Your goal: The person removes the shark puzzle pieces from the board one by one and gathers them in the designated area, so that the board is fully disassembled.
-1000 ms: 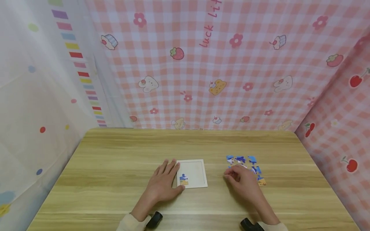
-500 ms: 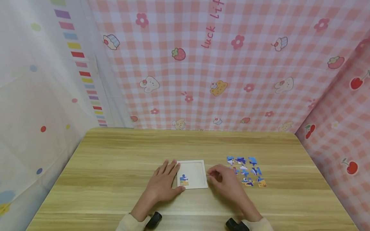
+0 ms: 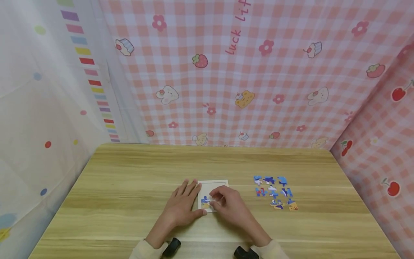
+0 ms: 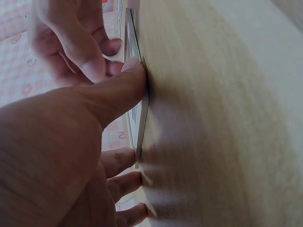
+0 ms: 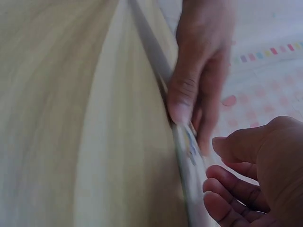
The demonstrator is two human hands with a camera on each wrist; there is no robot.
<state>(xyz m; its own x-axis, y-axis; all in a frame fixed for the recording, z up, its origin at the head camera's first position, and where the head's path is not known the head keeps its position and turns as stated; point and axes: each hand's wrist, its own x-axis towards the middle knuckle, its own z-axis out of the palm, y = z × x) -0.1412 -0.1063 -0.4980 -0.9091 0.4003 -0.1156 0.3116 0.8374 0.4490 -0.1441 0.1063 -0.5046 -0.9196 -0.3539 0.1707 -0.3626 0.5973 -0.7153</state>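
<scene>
A white puzzle tray (image 3: 220, 185) lies on the wooden table (image 3: 129, 172) with one blue and yellow piece (image 3: 204, 203) in its near left corner. My left hand (image 3: 191, 198) lies flat beside the tray. Its thumb (image 4: 120, 87) presses the tray's edge (image 4: 142, 123). My right hand (image 3: 214, 198) hovers over the tray with curled fingers (image 5: 222, 189), pinching a small puzzle piece that is mostly hidden under them. The right wrist view shows the left hand's thumb (image 5: 182, 101) against the tray (image 5: 189, 161).
Several loose blue puzzle pieces (image 3: 275, 192) lie on the table to the right of the tray. Pink checked cloth walls (image 3: 258, 90) close in the back and right. A white dotted curtain (image 3: 38, 118) hangs on the left.
My right hand has moved left from the loose pieces to above the tray, with its fingers pinched. The left hand has stayed beside the tray.
</scene>
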